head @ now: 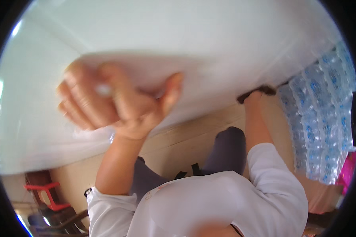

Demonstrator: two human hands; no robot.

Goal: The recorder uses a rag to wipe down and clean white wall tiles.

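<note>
Blurred by motion, my left hand (pixel 115 100) is over a large smooth white surface (pixel 195 29), with its fingers curled and its thumb apart from them. A small whitish spot shows between the fingers; whether it is a held thing or the surface behind cannot be told. My right forearm (pixel 256 118) reaches to the edge of the white surface, where a dark brown thing (pixel 256 91) lies across its end. The right hand itself cannot be made out there.
Stacked clear plastic bottles (pixel 320 118) with blue markings stand at the right, near a bright pink item (pixel 347 169). Tan flooring (pixel 178 142) shows beneath my legs. At the lower left are a red frame-like object (pixel 49 195) and dark furniture (pixel 62 222).
</note>
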